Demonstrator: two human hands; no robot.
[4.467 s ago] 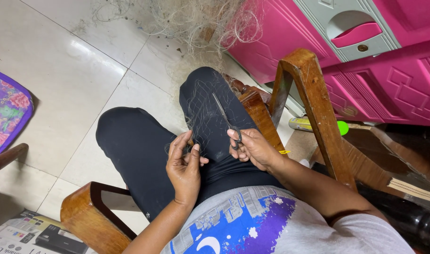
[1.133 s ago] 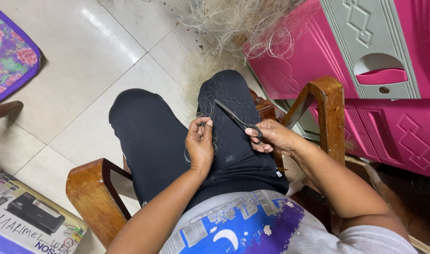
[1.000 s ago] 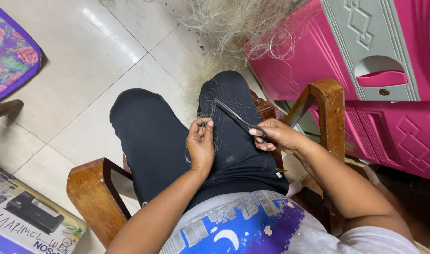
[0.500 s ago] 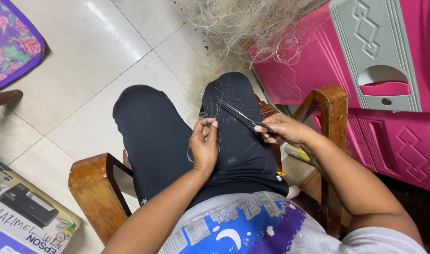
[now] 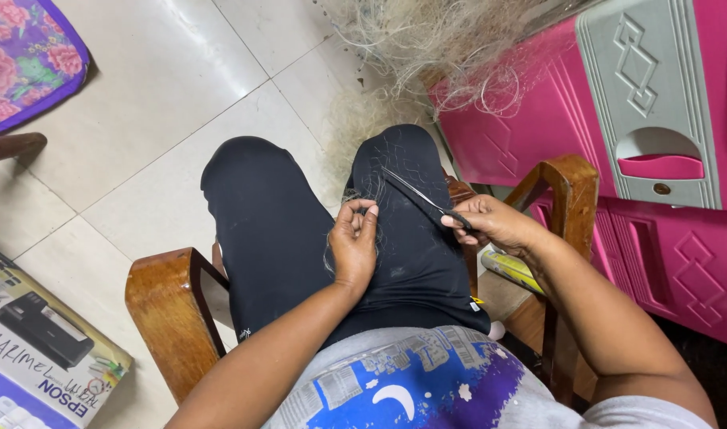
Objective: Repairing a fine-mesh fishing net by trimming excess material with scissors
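Head view. Person seated in a wooden armchair [image 5: 168, 318], legs in black trousers, camera looking down at the lap.

Left hand [image 5: 354, 242]: fingers curled in, tips pinched together on a thin strand or small tuft of pale fibre [image 5: 362, 208] lying over the thigh. The pinch is tight; what exactly sits between the fingertips is too fine to make out.

Right hand [image 5: 490, 225]: closed through the handles of a pair of black scissors [image 5: 420, 197]. Blades run up and away from the right hand toward the left fingertips, tip just beyond them. Blades look close to shut or only a sliver apart; hard to tell.

Loose pale strands scattered on the trouser leg between the two hands. Beyond the knees, ahead of both hands, a large tangled heap of the same fibre [image 5: 427, 40] on the tiled floor [image 5: 141, 127]. Right of the right hand, a pink plastic cabinet [image 5: 657, 119]. Well to the left of the left hand, a printed cardboard box [image 5: 37, 342] on the floor, and a floral mat [image 5: 25, 59] farther off.

Step in hand, as judged: trimming a pinched strand. A cut here calls for the strand kept taut and the blades kept clear of fingertips and cloth.
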